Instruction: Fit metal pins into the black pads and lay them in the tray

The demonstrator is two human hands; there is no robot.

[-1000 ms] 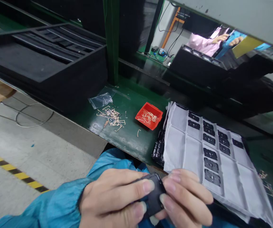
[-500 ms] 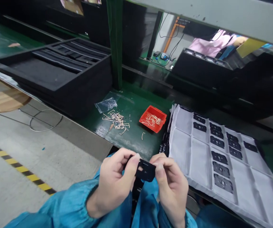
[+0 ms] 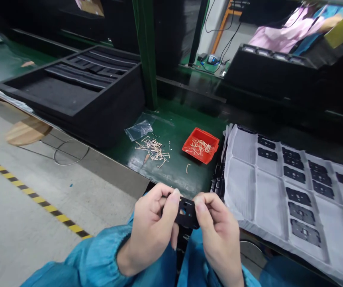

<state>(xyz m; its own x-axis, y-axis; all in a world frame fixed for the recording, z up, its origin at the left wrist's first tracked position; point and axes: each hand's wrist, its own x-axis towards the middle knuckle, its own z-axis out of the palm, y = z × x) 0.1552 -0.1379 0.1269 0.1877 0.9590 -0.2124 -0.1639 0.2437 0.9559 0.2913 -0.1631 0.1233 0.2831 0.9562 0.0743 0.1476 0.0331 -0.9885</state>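
Observation:
Between my two hands, above my lap, is a small flat black plate [image 3: 187,213] with cut-out openings. My left hand [image 3: 155,227] pinches its left end, thumb on top. My right hand [image 3: 216,227] grips the right end between thumb and fingers. The fingers hide both ends of the plate. Beyond my hands, a red bin [image 3: 208,159] holds several thin cream-coloured bent strips, and one loose strip [image 3: 187,168] lies in front of it. A pile of similar strips [image 3: 155,151] is on the green bench to its left.
A white compartment tray [image 3: 268,199] at the right holds several black plates [image 3: 304,232]. A clear plastic bag [image 3: 140,129] lies behind the pile. A large black foam box [image 3: 99,107] stands left, beside a green post [image 3: 147,59]. Behind the bench, someone's pink sleeve [image 3: 281,34] shows.
The view has shifted, so the bench items sit differently in the picture. The black plate has turned slightly, still held in both hands, and its openings show more clearly.

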